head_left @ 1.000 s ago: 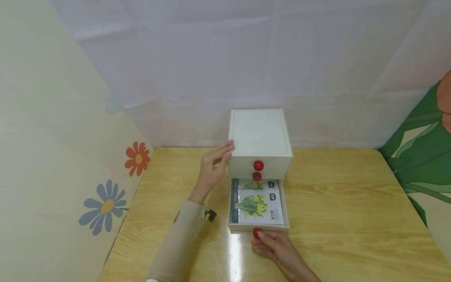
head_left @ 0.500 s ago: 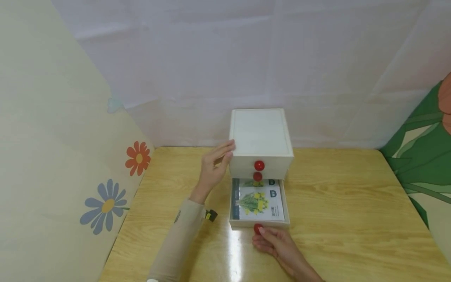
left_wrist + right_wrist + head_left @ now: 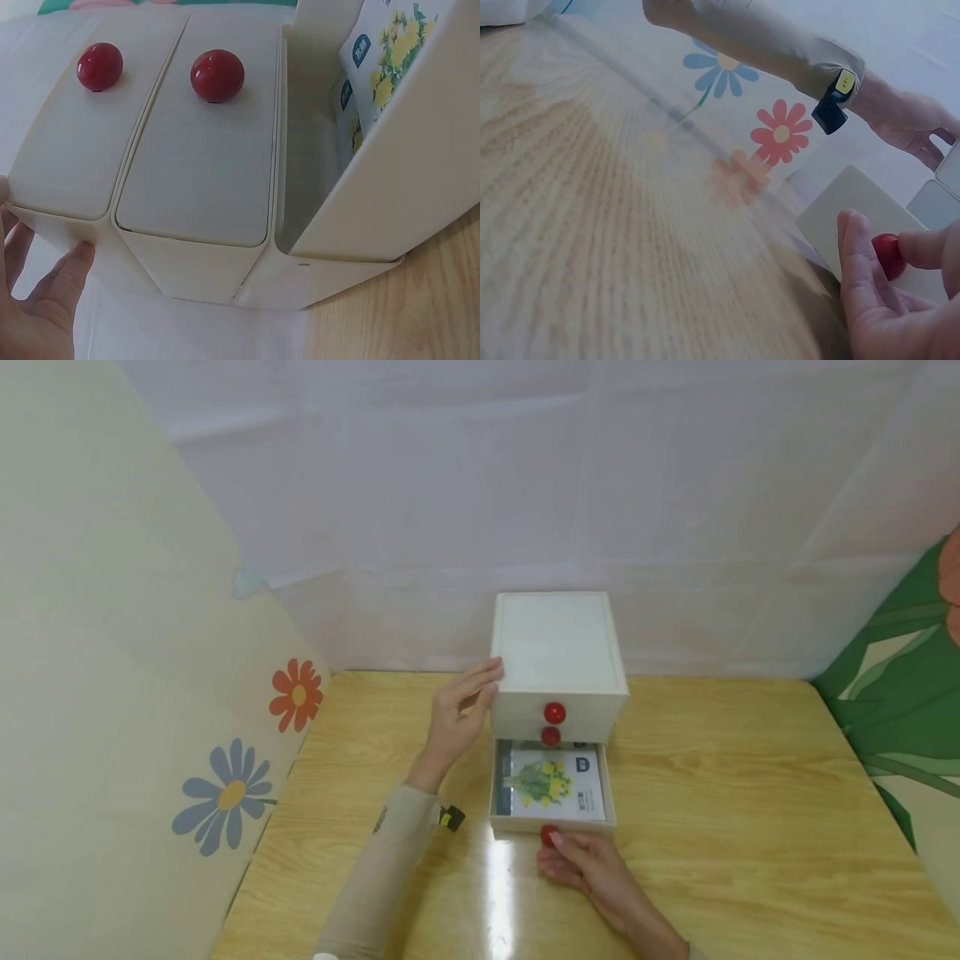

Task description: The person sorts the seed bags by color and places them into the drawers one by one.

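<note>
A small white chest of drawers [image 3: 561,639] stands on the table, its two upper drawers closed. The bottom drawer [image 3: 517,824] is pulled partly out. White packs [image 3: 555,785] printed with yellow flowers lie in it, the rear one mostly hidden under the chest. My right hand [image 3: 600,877] pinches the bottom drawer's round red knob [image 3: 887,255] between thumb and fingers. With its fingers fairly straight, my left hand [image 3: 459,718] rests against the chest's upper left side. In the left wrist view the upper drawers' red knobs [image 3: 217,76] show.
The wood-grain table [image 3: 735,793] extends to both sides of the chest. A pale cloth [image 3: 450,510] hangs behind it. Flower-painted panels [image 3: 150,652] stand at the left and right. On the left wrist is a black camera [image 3: 452,817] with a yellow mark.
The bottom drawer has slid inward, away from me, with my right hand moving along on its knob. Less of the rear pack shows. My left hand stays against the chest.
</note>
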Demonstrator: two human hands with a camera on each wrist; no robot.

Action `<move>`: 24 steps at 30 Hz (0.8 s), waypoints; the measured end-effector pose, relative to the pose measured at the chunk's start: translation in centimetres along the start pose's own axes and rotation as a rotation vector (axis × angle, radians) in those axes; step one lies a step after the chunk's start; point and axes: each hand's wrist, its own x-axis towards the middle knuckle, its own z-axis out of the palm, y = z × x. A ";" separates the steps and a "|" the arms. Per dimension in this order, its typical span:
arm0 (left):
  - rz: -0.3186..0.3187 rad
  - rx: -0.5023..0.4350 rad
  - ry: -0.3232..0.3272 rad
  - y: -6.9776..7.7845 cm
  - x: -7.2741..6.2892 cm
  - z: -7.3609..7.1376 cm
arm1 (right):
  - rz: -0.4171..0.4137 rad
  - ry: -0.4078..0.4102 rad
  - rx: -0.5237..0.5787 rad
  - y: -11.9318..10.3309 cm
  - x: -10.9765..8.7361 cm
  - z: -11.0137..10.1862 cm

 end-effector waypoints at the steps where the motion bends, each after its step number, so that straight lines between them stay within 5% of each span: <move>1: 0.000 0.001 -0.004 0.0 0.0 0.0 | 0.001 0.006 0.000 -0.1 0.1 0.0; 24: 0.008 0.005 -0.001 -0.3 -0.1 0.0 | -0.040 0.030 0.022 -0.6 1.7 0.0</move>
